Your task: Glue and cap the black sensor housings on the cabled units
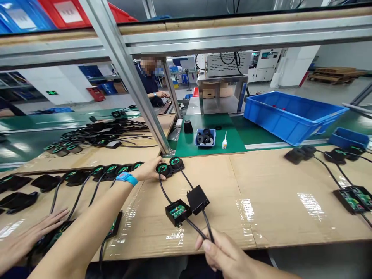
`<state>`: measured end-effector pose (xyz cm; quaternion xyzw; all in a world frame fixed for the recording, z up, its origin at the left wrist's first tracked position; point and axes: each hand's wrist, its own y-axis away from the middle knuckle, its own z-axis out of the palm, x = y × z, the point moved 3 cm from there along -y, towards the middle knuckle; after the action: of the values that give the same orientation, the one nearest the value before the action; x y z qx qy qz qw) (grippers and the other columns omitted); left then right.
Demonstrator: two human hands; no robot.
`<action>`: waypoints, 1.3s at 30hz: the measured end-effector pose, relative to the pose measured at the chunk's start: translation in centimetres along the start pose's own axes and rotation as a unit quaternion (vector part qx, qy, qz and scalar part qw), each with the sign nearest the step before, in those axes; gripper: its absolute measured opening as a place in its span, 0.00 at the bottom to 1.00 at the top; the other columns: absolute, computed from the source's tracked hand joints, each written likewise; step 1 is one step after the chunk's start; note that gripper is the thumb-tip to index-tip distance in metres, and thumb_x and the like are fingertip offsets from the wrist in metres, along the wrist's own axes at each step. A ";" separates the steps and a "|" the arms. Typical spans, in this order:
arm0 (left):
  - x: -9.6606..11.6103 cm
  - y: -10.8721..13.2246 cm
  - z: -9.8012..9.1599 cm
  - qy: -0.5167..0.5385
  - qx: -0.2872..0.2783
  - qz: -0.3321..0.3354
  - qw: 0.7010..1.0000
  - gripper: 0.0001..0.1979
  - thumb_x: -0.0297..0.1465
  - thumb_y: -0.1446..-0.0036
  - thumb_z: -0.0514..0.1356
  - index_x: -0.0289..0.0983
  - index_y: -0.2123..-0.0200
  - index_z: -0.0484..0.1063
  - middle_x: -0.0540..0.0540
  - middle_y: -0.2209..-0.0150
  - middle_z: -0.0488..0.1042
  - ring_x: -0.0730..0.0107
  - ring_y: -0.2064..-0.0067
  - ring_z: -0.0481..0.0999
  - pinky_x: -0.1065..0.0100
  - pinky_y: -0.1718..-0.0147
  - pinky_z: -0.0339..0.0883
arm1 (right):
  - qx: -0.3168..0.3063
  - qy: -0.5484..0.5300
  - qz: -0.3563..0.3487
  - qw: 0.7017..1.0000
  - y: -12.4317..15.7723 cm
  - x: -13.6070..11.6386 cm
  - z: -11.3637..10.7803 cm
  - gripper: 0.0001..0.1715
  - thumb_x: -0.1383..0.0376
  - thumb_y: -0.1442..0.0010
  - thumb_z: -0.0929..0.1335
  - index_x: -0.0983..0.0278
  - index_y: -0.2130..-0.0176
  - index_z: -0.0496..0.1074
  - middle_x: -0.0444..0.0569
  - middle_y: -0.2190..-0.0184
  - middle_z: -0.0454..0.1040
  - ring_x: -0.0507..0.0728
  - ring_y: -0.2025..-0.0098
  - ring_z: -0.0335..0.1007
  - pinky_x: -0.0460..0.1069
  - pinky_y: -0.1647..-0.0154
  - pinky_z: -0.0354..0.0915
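My left hand [149,169], with a blue wristband, reaches across the cardboard-covered bench and grips a round black housing [164,170] with a green ring inside. A second such housing [176,164] sits right beside it. Cables run from both to two small black boxes: the open box [178,212] shows a green circuit board, while the other box [198,199] turns a plain black face up. Closer to me, my right hand [219,248] is closed around the two black cables [207,226] leaving these boxes.
At the left, a co-worker's hand [46,228] lies by a row of similar housings [74,177]. More wired units [351,199] lie at the right. Behind are a small blue tray [205,144], a white bottle [224,143], a blue bin [293,126] and a slanting metal post [136,89].
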<state>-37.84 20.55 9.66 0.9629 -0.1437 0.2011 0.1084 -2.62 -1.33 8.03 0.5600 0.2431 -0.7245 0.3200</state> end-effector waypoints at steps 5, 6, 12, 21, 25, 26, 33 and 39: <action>4.2 -1.7 1.7 0.115 -0.047 0.068 0.990 0.53 0.52 0.59 0.72 0.38 0.33 0.61 0.40 0.36 0.70 0.46 0.35 0.68 0.54 0.35 0.62 | 0.064 -0.010 0.025 0.998 3.1 -2.1 -4.2 0.30 0.41 0.30 0.63 0.66 0.55 0.68 0.36 0.79 0.53 0.49 0.77 0.49 0.44 0.74 0.56; 5.1 -1.9 2.1 0.130 -0.053 0.077 0.987 0.52 0.52 0.58 0.72 0.38 0.33 0.62 0.40 0.36 0.71 0.45 0.35 0.68 0.53 0.35 0.62 | 0.070 -0.012 0.029 0.997 3.7 -2.3 -4.9 0.30 0.41 0.30 0.63 0.66 0.55 0.68 0.35 0.80 0.53 0.48 0.78 0.48 0.44 0.74 0.55; 9.9 -2.5 5.5 0.210 -0.071 0.097 0.970 0.48 0.48 0.55 0.72 0.40 0.33 0.64 0.42 0.36 0.71 0.45 0.37 0.71 0.51 0.35 0.62 | 0.119 0.061 0.062 0.989 9.7 -4.9 -10.0 0.29 0.42 0.29 0.62 0.65 0.56 0.71 0.37 0.78 0.52 0.49 0.77 0.46 0.46 0.75 0.49; 20.3 -3.0 12.3 0.293 -0.034 0.083 0.952 0.47 0.45 0.51 0.72 0.46 0.30 0.59 0.44 0.32 0.65 0.45 0.30 0.61 0.46 0.29 0.50 | 0.244 0.259 0.136 0.925 18.7 -12.4 -21.5 0.28 0.42 0.33 0.64 0.62 0.65 0.74 0.42 0.78 0.54 0.53 0.76 0.48 0.51 0.75 0.47; 21.7 -4.0 13.1 0.353 0.019 0.075 0.932 0.54 0.54 0.53 0.71 0.43 0.28 0.54 0.38 0.28 0.55 0.40 0.28 0.55 0.43 0.29 0.45 | 0.306 0.305 0.145 0.890 19.9 -14.1 -26.8 0.30 0.40 0.34 0.64 0.62 0.64 0.75 0.39 0.80 0.50 0.52 0.79 0.45 0.50 0.78 0.44; 21.7 -4.7 13.1 0.376 0.040 0.069 0.923 0.52 0.58 0.47 0.65 0.42 0.27 0.50 0.37 0.26 0.50 0.41 0.28 0.53 0.43 0.29 0.45 | 0.314 0.335 0.151 0.876 19.9 -14.2 -27.9 0.30 0.40 0.34 0.64 0.63 0.63 0.76 0.40 0.80 0.52 0.52 0.79 0.47 0.50 0.78 0.46; 24.6 -9.6 14.7 0.471 0.082 0.106 0.872 0.43 0.61 0.35 0.40 0.39 0.29 0.50 0.35 0.34 0.65 0.51 0.33 0.65 0.53 0.35 0.60 | 0.336 0.532 0.126 0.767 17.0 -10.9 -32.4 0.32 0.39 0.35 0.62 0.61 0.60 0.78 0.56 0.59 0.79 0.67 0.53 0.74 0.60 0.48 0.68; 25.2 -8.8 13.9 0.364 0.162 0.096 0.912 0.33 0.53 0.30 0.39 0.39 0.35 0.59 0.37 0.44 0.72 0.55 0.42 0.73 0.56 0.42 0.66 | 0.419 0.586 0.058 0.691 14.5 -9.1 -33.1 0.31 0.40 0.37 0.63 0.60 0.52 0.75 0.58 0.50 0.77 0.73 0.43 0.69 0.70 0.39 0.59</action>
<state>-7.95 19.23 6.39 0.8092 -0.1515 0.5671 -0.0238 31.30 14.14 8.46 0.9599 0.0190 -0.2555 -0.1138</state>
